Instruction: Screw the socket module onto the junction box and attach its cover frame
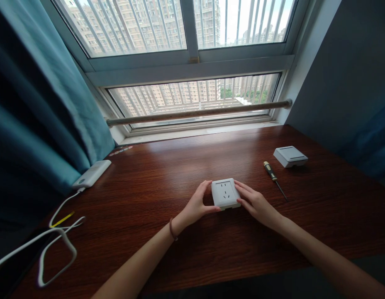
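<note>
A white wall socket (225, 194) with several dark slots in its face lies on the brown wooden table, its face turned up. My left hand (201, 202) grips its left side, thumb at the front corner and fingers at the back corner. Against its right edge, my right hand (252, 202) presses with its fingers. To the right rests a screwdriver (274, 180) with a black and cream handle, its shaft pointing toward the near right. Farther back at the right sits a second white box (290, 156) with a flat square top.
The wooden table (167, 166) reaches back to a window sill with a metal rail (198, 113) above it. At the left, a white power strip (92, 174) trails a looped white cable (74, 253) with a yellow tie. A blue curtain (55, 83) hangs there.
</note>
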`<control>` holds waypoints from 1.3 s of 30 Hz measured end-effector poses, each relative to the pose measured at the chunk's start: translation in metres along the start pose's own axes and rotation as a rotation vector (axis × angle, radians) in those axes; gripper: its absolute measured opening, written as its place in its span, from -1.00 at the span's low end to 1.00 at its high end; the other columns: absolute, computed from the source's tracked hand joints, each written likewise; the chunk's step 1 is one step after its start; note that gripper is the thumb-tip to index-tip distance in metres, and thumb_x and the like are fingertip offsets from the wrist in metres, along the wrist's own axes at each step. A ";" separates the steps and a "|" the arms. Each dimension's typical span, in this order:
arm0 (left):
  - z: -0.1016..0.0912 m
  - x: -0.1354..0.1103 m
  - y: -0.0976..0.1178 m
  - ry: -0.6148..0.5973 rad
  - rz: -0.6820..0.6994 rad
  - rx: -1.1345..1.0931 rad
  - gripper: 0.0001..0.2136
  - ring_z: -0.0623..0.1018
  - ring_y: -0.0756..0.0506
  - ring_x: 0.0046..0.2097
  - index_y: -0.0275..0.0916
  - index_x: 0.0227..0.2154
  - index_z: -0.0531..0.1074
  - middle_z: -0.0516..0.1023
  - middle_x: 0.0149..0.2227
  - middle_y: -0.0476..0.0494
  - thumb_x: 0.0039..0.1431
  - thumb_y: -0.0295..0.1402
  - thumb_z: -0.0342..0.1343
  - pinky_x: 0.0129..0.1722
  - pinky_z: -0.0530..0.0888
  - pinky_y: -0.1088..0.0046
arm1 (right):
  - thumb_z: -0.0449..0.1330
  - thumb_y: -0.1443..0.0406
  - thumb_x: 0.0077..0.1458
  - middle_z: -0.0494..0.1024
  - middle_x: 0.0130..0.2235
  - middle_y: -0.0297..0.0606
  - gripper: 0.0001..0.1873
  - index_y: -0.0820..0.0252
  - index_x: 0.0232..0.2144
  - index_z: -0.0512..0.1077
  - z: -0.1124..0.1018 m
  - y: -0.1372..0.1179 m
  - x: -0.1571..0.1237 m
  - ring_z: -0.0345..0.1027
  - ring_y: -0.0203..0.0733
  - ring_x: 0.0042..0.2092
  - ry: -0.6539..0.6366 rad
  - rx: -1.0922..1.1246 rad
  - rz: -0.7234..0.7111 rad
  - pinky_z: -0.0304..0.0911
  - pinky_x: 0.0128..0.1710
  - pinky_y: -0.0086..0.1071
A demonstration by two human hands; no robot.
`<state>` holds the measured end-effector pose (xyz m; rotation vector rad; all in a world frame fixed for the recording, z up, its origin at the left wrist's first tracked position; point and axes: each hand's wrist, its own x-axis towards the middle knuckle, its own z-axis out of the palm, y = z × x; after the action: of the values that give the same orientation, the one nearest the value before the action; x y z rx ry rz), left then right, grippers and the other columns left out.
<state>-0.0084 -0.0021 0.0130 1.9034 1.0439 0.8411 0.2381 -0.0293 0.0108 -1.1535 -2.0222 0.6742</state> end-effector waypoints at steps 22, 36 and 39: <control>0.096 0.027 0.090 0.161 -0.193 -1.079 -0.55 0.25 -0.18 0.18 -0.21 -0.14 0.28 0.32 0.10 -0.17 -0.19 -0.60 0.12 0.10 0.31 0.31 | 0.08 0.09 0.09 0.24 0.16 -0.10 -0.42 0.24 0.10 0.19 -0.043 -0.005 -0.037 0.08 -0.06 0.18 0.483 0.380 0.411 -0.05 0.20 -0.12; 0.265 0.152 0.118 0.066 -0.265 -1.125 -0.57 0.45 -0.19 -0.05 -0.30 -0.33 0.28 0.46 -0.18 -0.23 -0.38 -0.73 -0.03 0.01 0.33 0.21 | 0.21 0.23 -0.08 0.55 -0.17 -0.15 -0.68 0.23 -0.23 0.44 -0.160 0.123 -0.090 0.38 -0.04 -0.04 0.857 0.536 0.602 0.26 0.02 -0.21; 0.274 0.160 0.121 0.071 -0.273 -1.075 -0.55 0.44 -0.19 -0.02 -0.31 -0.28 0.27 0.44 -0.14 -0.25 -0.37 -0.72 -0.05 0.01 0.34 0.24 | 0.23 0.26 -0.11 0.56 -0.24 -0.17 -0.72 0.23 -0.28 0.45 -0.173 0.134 -0.090 0.42 -0.09 -0.11 0.799 0.618 0.592 0.33 -0.05 -0.30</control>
<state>0.3307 0.0088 0.0180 0.8119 0.6365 1.0188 0.4740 -0.0294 -0.0070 -1.3327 -0.7248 0.8541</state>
